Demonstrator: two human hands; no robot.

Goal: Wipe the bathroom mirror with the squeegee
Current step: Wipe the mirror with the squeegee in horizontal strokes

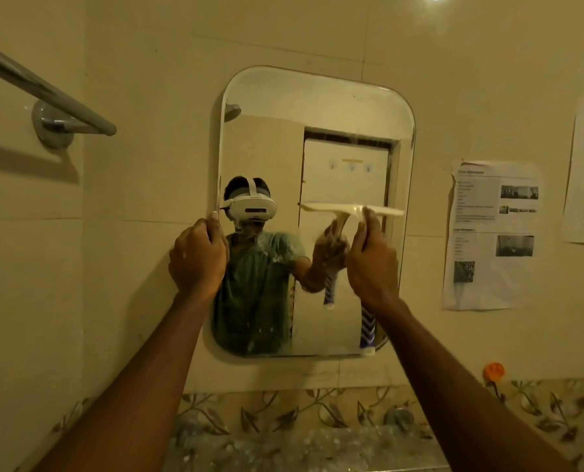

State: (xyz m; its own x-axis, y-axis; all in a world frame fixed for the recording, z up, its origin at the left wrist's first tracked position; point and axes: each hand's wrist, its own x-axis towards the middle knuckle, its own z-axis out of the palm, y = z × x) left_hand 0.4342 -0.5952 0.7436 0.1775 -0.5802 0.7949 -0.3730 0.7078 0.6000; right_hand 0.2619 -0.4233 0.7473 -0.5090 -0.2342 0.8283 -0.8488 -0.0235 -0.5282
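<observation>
A rounded rectangular mirror [317, 107] hangs on the cream tiled wall straight ahead. My right hand [372, 264] grips the squeegee [385, 211], whose pale blade lies level against the glass at mid-height on the right side. The squeegee's blue and white patterned handle end sticks out below my wrist. My left hand [198, 257] is closed on the mirror's left edge, thumb on the glass side. The lower left glass carries white soapy streaks. The mirror reflects a person wearing a headset.
A chrome towel bar [45, 86] juts from the left wall at upper left. Printed paper sheets [491, 233] are stuck to the wall right of the mirror. An orange hook [494, 371] sits lower right. A leaf-patterned tile band and a tap [399, 417] lie below.
</observation>
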